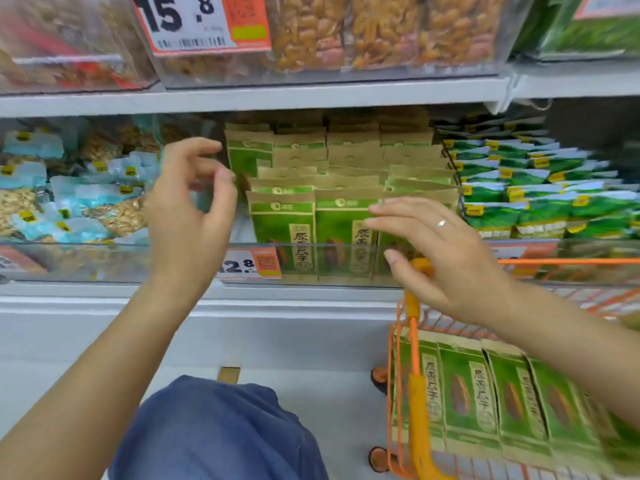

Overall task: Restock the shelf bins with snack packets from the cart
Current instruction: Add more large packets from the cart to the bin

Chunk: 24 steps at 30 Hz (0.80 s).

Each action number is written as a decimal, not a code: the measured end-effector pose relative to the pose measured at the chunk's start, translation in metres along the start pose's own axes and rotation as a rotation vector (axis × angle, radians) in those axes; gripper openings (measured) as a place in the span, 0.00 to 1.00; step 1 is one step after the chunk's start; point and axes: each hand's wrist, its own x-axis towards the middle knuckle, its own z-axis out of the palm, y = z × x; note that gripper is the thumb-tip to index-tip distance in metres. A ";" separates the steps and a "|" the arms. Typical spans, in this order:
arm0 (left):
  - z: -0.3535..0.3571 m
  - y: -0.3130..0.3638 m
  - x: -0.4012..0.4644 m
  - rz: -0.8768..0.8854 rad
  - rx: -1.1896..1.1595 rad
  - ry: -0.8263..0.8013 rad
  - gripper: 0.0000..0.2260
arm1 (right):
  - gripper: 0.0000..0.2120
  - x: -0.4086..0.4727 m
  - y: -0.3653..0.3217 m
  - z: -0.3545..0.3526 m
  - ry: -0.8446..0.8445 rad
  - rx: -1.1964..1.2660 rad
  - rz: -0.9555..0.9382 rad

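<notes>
Looking at mid-frame, we see both hands raised in front of the clear shelf bin (311,268) that holds the green-and-kraft snack packets (282,220), standing upright in rows front to back. Our left hand (188,206) sits at the left-centre of the frame, just left of the packet rows, fingers loosely curled with thumb and forefinger near each other; nothing is held in it, so we call it empty and relaxed. Our right hand (440,251) is at centre-right, fingers straight and spread, fingertips overlapping the top edge of the front-right packet; we can't tell whether they actually touch it. It grips nothing. A ring (441,223) shows on one finger. More of the same packets (467,393) stand in a row in the orange wire cart (415,393) at lower right, below the right forearm and well apart from both hands. Price tag (249,266) on the bin's front, centre. Neighbours: light blue nut packs (69,202) in the bin at left, green-and-white packs (526,188) at right, bagged nuts (346,29) on the shelf above next to a large price card (201,22) at the top. Blue clothing (214,431) at bottom centre. Edges of the frame are motion-blurred.
</notes>
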 end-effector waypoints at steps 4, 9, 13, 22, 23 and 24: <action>0.024 0.065 -0.061 0.041 -0.242 -0.343 0.12 | 0.12 -0.066 0.009 -0.043 -0.139 0.076 0.090; 0.095 0.115 -0.092 0.251 -0.131 -0.761 0.13 | 0.15 -0.140 0.040 -0.048 -1.040 -0.146 0.478; 0.119 0.135 -0.117 0.261 -0.015 -1.007 0.12 | 0.28 -0.191 0.047 -0.042 -1.726 0.128 0.894; 0.119 0.135 -0.126 0.202 -0.038 -0.930 0.10 | 0.14 -0.206 0.013 -0.033 -1.921 0.045 0.661; 0.120 0.134 -0.126 0.195 -0.046 -0.928 0.09 | 0.14 -0.201 0.021 -0.036 -1.853 0.088 0.711; 0.122 0.133 -0.126 0.181 -0.065 -0.924 0.09 | 0.12 -0.191 0.030 -0.043 -1.754 0.172 0.791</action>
